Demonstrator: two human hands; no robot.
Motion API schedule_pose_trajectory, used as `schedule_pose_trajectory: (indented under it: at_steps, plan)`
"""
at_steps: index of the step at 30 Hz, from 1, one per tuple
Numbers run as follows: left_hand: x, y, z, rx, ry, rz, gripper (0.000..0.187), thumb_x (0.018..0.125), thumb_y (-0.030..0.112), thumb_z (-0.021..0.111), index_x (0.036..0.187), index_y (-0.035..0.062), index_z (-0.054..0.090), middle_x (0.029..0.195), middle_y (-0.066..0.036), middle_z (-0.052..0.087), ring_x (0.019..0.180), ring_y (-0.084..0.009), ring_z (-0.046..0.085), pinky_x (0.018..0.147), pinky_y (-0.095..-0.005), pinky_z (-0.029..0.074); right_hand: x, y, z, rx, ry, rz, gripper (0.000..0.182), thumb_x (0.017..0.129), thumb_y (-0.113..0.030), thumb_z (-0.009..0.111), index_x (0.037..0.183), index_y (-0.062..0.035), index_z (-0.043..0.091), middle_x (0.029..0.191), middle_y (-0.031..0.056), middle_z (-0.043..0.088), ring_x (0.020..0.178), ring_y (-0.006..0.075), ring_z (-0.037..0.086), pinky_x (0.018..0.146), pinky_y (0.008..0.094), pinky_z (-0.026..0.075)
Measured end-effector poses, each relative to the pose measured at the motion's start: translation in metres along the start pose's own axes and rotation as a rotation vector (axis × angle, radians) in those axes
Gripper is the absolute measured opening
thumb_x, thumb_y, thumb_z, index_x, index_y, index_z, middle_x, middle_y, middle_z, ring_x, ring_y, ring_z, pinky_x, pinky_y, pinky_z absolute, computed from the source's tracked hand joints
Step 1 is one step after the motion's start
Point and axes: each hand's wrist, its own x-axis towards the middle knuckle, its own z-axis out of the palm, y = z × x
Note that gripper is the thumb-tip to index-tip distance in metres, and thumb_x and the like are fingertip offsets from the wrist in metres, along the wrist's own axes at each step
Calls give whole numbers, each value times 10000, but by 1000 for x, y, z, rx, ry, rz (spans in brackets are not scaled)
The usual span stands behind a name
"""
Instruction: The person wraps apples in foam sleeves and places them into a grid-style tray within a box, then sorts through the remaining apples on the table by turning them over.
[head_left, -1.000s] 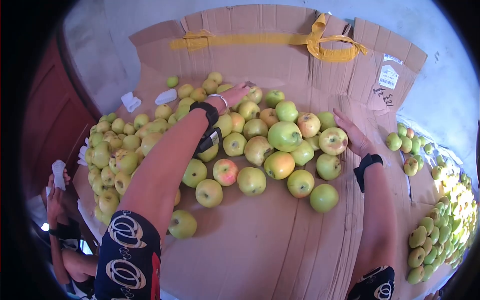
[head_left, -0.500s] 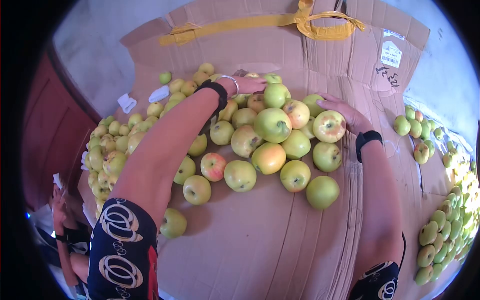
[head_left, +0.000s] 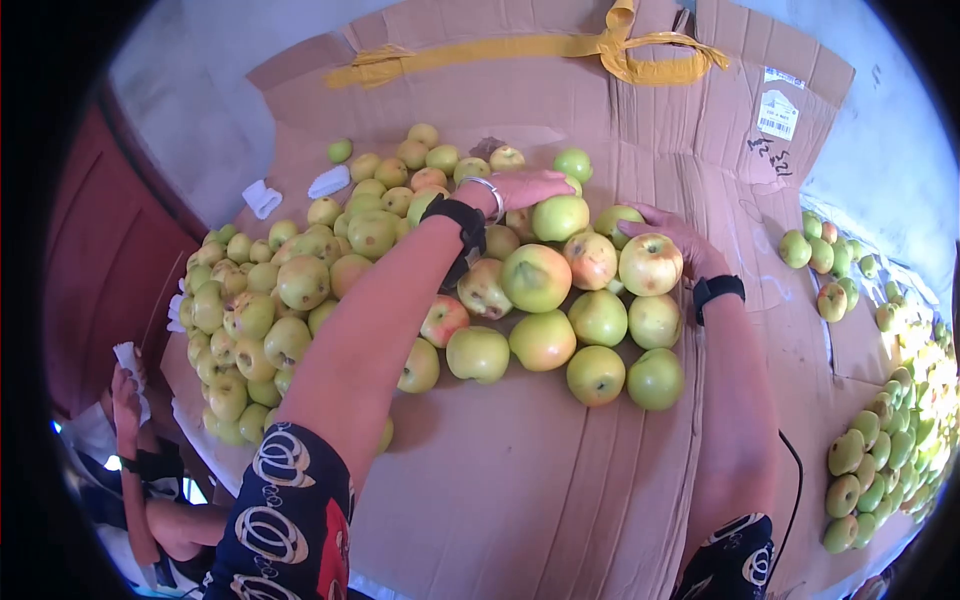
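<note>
My left hand (head_left: 532, 188) reaches over the far side of a cluster of yellow-green apples, its fingers stretched out behind a pale green apple (head_left: 560, 218). On the cluster's right side, my right hand (head_left: 678, 238) has its fingers extended against a green apple (head_left: 616, 226), beside a blemished yellow-red apple (head_left: 651, 265). Neither hand is closed around a single fruit. Between my arms lie several more apples, including a large yellow-green apple (head_left: 536, 278) and a red-blushed apple (head_left: 543, 340). Part of the cluster is hidden under my left forearm.
A dense apple heap (head_left: 250, 320) spreads to the left on the cardboard (head_left: 520, 480). More apples (head_left: 880, 460) are piled at right. White gloves (head_left: 262, 199) lie at the back left. Another person's hand (head_left: 127, 395) shows at far left. Yellow tape (head_left: 480, 48) crosses the back.
My left hand has shifted right over the cluster. Several front apples have bunched closer together and to the right. My right hand stays beside the cluster, slightly nearer me.
</note>
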Motion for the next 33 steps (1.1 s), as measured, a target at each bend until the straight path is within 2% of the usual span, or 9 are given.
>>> schedule_pose_trajectory:
  at_steps: [5, 8, 10, 13, 16, 19, 23, 26, 33]
  plan:
    - [-7, -8, 9, 102, 26, -146, 802, 789, 574, 462, 1395, 105, 225, 1434, -104, 239, 1273, -223, 296, 1053, -323, 212, -14, 3, 7, 123, 1, -35, 452, 795, -249, 656, 1178, -50, 521, 1029, 22, 580, 892, 101, 532, 792, 248, 443]
    - [-19, 0, 10, 173, 39, -136, 781, 779, 581, 469, 1373, 105, 291, 1424, -94, 274, 1276, -233, 299, 1067, -325, 189, -32, -2, 19, 188, 80, -18, 434, 790, -234, 658, 1164, -52, 532, 1013, 20, 586, 884, 103, 538, 786, 245, 444]
    - [-16, -1, 11, 272, -128, -58, 852, 712, 716, 379, 1325, 125, 395, 1375, -186, 330, 1305, -273, 253, 1081, -377, 112, -36, -1, 22, 208, 81, 1, 424, 790, -224, 656, 1159, -54, 537, 1002, 20, 590, 879, 105, 542, 782, 243, 445]
    - [-18, -4, 21, 229, -114, -22, 869, 676, 768, 349, 1279, 153, 467, 1348, -194, 367, 1295, -294, 267, 1074, -409, 102, -53, -6, 26, 235, 121, 49, 408, 789, -207, 651, 1152, -55, 544, 988, 20, 596, 871, 108, 549, 778, 244, 447]
    - [-26, -3, 30, 206, -70, -188, 694, 779, 631, 407, 1186, 88, 549, 1249, -102, 503, 1160, -232, 419, 1026, -336, 235, -61, -5, 29, 211, 132, 47, 406, 787, -199, 650, 1153, -56, 545, 987, 24, 599, 868, 110, 551, 780, 251, 447]
    - [-38, 4, 39, 248, -63, -215, 691, 780, 649, 371, 1126, 94, 593, 1166, -106, 562, 1107, -232, 464, 1032, -355, 201, -70, -2, 33, 210, 102, 40, 418, 781, -195, 655, 1158, -55, 543, 995, 29, 599, 873, 112, 550, 788, 258, 444]
    - [-58, 19, 46, 238, -85, -238, 709, 777, 669, 334, 1091, 98, 614, 1105, -100, 598, 1063, -233, 496, 1040, -383, 136, -80, -2, 39, 237, 104, 53, 455, 773, -189, 664, 1183, -51, 528, 1019, 31, 594, 895, 117, 547, 803, 257, 440]
    - [-71, 22, 49, 223, -71, -93, 716, 775, 675, 320, 1078, 101, 622, 1089, -95, 607, 1039, -233, 512, 1035, -437, 86, -87, 2, 43, 220, 119, 30, 474, 772, -187, 665, 1200, -48, 517, 1033, 30, 590, 910, 117, 544, 811, 255, 439]
    - [-95, 29, 61, 321, -37, -145, 712, 777, 680, 275, 1162, 163, 578, 1157, -87, 580, 1163, -247, 447, 1021, -506, 64, -102, -4, 55, 159, 115, 75, 504, 760, -202, 677, 1208, -42, 510, 1049, 30, 583, 913, 108, 541, 821, 249, 436]
